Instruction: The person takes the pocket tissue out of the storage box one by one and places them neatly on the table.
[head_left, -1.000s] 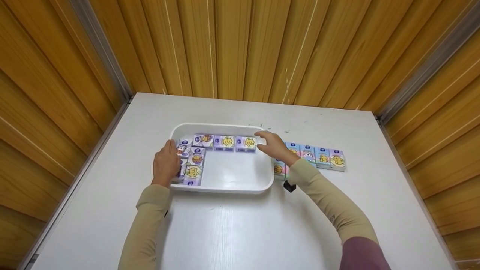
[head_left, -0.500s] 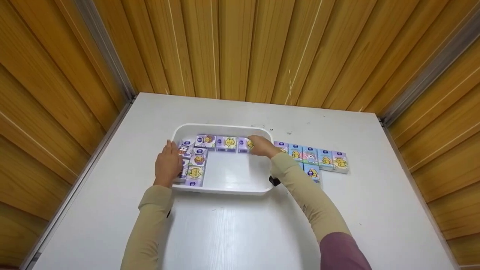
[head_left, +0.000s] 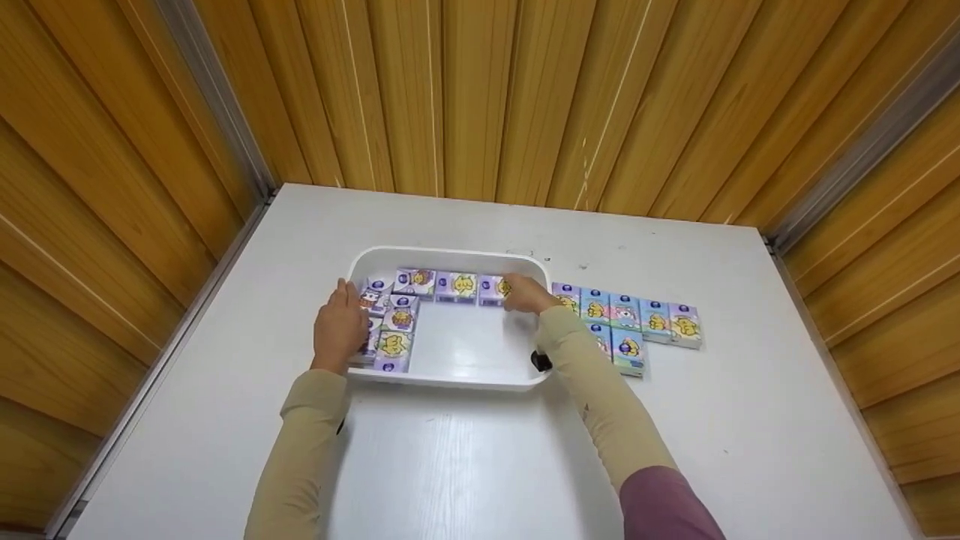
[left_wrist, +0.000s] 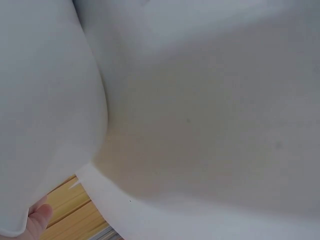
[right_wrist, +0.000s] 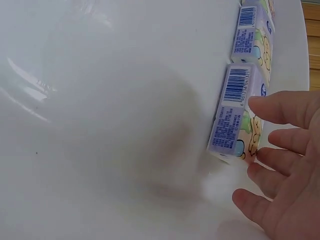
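Note:
A white tray (head_left: 450, 381) holds several small purple printed packs, grouped at its left end and in a row along its back wall. My left hand (head_left: 340, 328) rests on the tray's left rim; in the left wrist view a bit of that hand (left_wrist: 39, 220) shows at the tray's edge. At the back right, my right hand (head_left: 527, 293) touches the rightmost pack (head_left: 491, 289) of the row. The right wrist view shows this hand (right_wrist: 285, 160) with fingers spread and relaxed over that pack (right_wrist: 235, 110), not curled round it.
Outside the tray's right end, several blue, pink and purple packs (head_left: 625, 313) lie side by side on the white table (head_left: 450, 465), partly behind the right forearm. Wood-patterned panels (head_left: 480, 97) stand behind the table and at both sides.
My right hand has moved left and down from the tray's right rim onto the rightmost pack in the back row. My left hand has stayed on the left rim.

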